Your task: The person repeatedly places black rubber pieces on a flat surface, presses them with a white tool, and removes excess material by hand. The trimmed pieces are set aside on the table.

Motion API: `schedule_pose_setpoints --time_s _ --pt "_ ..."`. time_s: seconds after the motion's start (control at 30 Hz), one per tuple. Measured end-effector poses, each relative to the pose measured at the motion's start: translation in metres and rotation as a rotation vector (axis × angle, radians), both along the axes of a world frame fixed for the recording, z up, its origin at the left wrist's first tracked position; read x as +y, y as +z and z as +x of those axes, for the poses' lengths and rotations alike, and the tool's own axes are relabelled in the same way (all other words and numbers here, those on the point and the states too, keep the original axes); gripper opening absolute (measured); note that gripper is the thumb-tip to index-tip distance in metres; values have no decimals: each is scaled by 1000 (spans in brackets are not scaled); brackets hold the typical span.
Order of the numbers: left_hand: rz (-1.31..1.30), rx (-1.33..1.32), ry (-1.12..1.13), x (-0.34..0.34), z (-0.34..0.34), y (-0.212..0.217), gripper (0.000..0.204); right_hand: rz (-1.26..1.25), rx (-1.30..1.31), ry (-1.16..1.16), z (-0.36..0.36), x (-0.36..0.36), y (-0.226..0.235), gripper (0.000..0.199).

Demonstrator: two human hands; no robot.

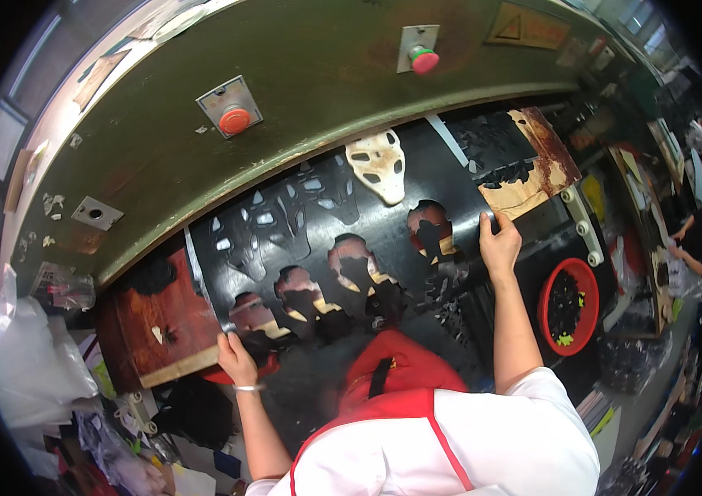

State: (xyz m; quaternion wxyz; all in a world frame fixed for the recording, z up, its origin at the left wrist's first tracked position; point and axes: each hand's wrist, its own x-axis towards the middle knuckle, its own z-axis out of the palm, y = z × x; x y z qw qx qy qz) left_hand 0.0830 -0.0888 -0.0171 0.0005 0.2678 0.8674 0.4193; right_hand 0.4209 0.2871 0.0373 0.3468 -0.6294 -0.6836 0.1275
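Black sheet (pixel 342 240) lies across tabletop, centre frame, long axis running lower left to upper right, punched with mask-shaped holes. Hands well apart, one at each end. Left hand (pixel 235 357), lower left, fingers curled, pinching near corner of sheet. Right hand (pixel 499 244), right of centre, clamped on far edge. Farther up: pale cutter die (pixel 378 165) resting on sheet; beyond, green press head (pixel 301 91) with red button (pixel 235 121).

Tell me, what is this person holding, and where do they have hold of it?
Both hands grip a large black sheet full of cut-out holes: the left hand at its near left corner, the right hand at its right edge.
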Motion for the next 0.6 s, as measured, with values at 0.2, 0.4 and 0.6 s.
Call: schedule_pose_setpoints --time_s 0.2,0.4,0.6 --pt "-138 -128 45 -16 16 13 43 181 -109 502 -50 -12 21 91" --pt "-422 19 266 -31 74 16 50 7 -43 569 -81 -54 9 104" --pt "-387 4 259 -74 107 2 42 -644 963 637 -19 -37 39 96"
